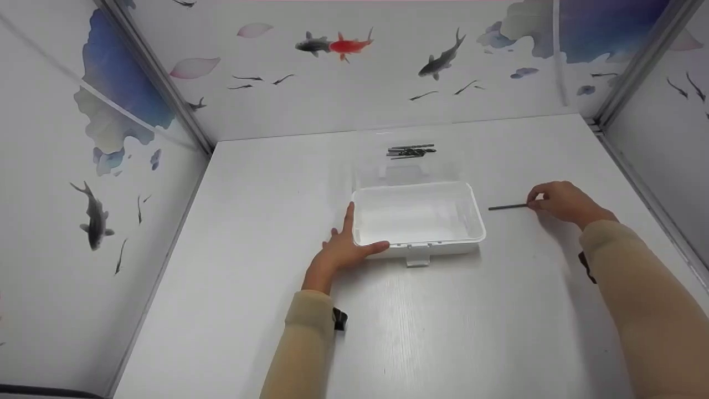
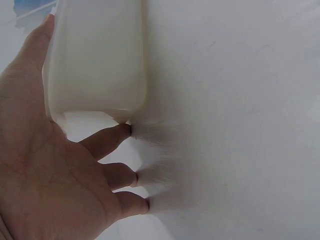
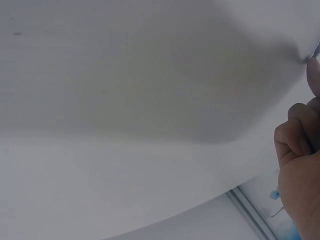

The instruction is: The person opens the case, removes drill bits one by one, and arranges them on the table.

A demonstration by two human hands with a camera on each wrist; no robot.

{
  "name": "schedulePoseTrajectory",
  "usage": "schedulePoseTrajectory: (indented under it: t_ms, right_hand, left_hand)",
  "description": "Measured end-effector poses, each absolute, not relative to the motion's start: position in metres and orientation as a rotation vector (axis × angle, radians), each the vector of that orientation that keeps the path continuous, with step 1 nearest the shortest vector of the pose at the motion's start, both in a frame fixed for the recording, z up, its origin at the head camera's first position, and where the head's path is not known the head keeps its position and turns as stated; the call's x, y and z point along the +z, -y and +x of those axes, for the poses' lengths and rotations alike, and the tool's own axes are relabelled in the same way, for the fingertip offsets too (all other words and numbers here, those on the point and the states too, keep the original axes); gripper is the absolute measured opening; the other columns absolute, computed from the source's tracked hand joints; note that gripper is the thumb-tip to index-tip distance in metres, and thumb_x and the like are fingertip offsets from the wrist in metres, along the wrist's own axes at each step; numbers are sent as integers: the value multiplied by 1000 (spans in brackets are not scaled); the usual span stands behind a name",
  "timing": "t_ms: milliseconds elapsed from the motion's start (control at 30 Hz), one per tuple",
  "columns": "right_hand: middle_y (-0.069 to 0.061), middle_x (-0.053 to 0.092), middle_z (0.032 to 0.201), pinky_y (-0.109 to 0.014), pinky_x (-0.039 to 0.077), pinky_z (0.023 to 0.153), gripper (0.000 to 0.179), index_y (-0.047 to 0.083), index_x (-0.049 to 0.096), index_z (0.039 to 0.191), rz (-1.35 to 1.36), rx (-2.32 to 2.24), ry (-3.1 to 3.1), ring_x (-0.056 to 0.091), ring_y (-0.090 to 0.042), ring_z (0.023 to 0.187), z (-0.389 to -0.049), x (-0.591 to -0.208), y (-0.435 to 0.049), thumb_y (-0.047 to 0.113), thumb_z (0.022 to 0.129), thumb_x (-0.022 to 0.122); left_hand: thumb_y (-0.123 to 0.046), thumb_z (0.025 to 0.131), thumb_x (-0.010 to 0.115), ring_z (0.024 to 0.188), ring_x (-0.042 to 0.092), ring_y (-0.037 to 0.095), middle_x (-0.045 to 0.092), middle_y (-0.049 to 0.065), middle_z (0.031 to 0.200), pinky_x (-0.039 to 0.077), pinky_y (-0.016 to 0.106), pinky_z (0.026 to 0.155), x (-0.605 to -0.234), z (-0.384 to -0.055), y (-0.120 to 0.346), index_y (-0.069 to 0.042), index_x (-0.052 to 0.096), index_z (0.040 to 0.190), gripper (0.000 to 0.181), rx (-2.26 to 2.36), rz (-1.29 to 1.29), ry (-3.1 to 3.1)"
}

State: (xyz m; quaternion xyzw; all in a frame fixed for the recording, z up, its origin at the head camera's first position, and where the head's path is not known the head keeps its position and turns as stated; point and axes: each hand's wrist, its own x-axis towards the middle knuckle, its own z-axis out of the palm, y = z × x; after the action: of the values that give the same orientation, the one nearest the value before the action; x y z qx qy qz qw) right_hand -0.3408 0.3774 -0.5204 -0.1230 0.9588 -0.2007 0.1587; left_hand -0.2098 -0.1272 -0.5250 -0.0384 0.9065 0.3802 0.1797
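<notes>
White table (image 1: 249, 233): right hand (image 1: 568, 202) pinches rod (image 1: 507, 207)

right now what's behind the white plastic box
Its opened clear lid and a cluster of drill bits; whatever the overlapping bits or the box cover can't be seen.

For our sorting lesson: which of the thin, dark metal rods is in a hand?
The lone rod right of the rectangular white plastic box, pinched by the person's right hand; the other rods lie bunched beyond the box.
</notes>
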Motion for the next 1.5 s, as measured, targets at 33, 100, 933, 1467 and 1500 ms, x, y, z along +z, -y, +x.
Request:
schedulePoseTrajectory:
  t_ms: [33, 100, 933, 1467, 1500]
  right_hand:
    - [-25, 68, 113, -36, 47, 72, 19, 6, 76, 116, -352, -574, -2746, 56, -32, 92, -341, -520, -377, 17, 106, 65]
    - [-25, 68, 114, -36, 47, 72, 18, 7, 76, 115, -348, -576, -2752, 57, -32, 93, -340, -520, -377, 17, 106, 65]
    - [-34, 60, 138, -63, 50, 96, 30, 5, 74, 125, -326, -601, -2677, 57, -48, 119, -340, -512, -380, 25, 103, 70]
    - [-33, 61, 140, -58, 52, 92, 46, 4, 73, 129, -349, -675, -2727, 61, -46, 119, -352, -460, -358, 42, 103, 70]
    - [-32, 62, 139, -57, 53, 92, 48, 5, 73, 129, -353, -672, -2736, 61, -45, 118, -354, -455, -355, 44, 103, 70]
  left_hand:
    - [-80, 79, 75, 168, 3, 45, 18, 18, 179, 4, 67, 134, -525, -210, 127, -38, -14, 170, 134, 1075, -106, -2565]
    - [-80, 79, 76, 168, 3, 44, 19, 19, 178, 4, 66, 134, -524, -209, 127, -39, -14, 170, 134, 1075, -103, -2567]
    - [-83, 77, 75, 168, 4, 44, 22, 17, 178, 5, 65, 134, -525, -210, 126, -39, -13, 170, 135, 1066, -130, -2576]
    - [-82, 77, 76, 168, 3, 43, 20, 16, 179, 4, 65, 134, -527, -210, 126, -40, -13, 170, 135, 1083, -136, -2559]
    - [-82, 77, 76, 168, 3, 43, 20, 16, 179, 4, 65, 134, -527, -210, 126, -40, -13, 170, 135, 1082, -135, -2559]
